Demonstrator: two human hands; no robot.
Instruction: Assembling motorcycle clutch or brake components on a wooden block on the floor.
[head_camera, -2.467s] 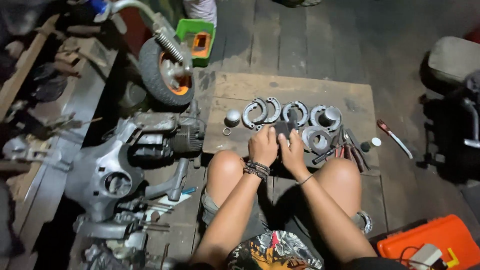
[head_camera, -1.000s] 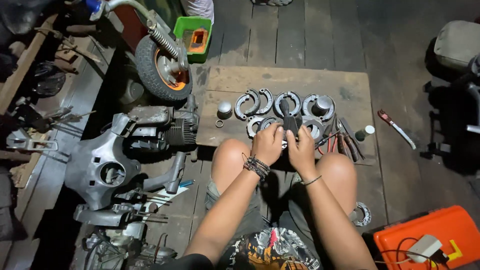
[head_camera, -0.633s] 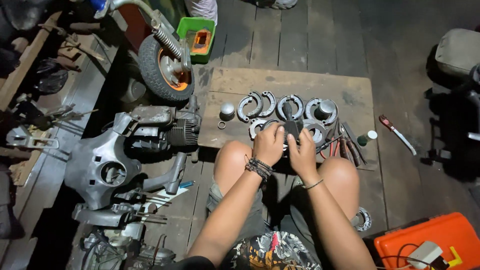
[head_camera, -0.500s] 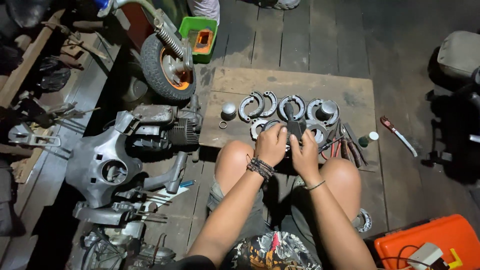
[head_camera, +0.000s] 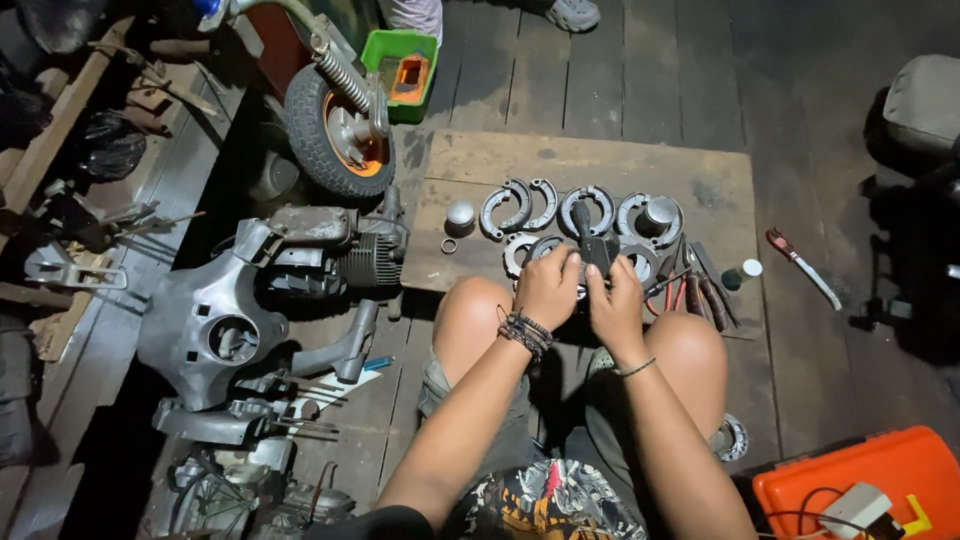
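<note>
Both hands, left hand (head_camera: 548, 288) and right hand (head_camera: 612, 296), are closing their fingers on 1 dark part (head_camera: 592, 247) above the board (head_camera: 600, 165), just over the brake shoes (head_camera: 585, 205). A slipping grip could be dropping it among them, scattering the small ring (head_camera: 449, 245).

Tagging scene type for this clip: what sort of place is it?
Probably an informal scooter repair spot on a plank floor: a small wheel, an engine block, and brake shoes laid out on a board.
</note>
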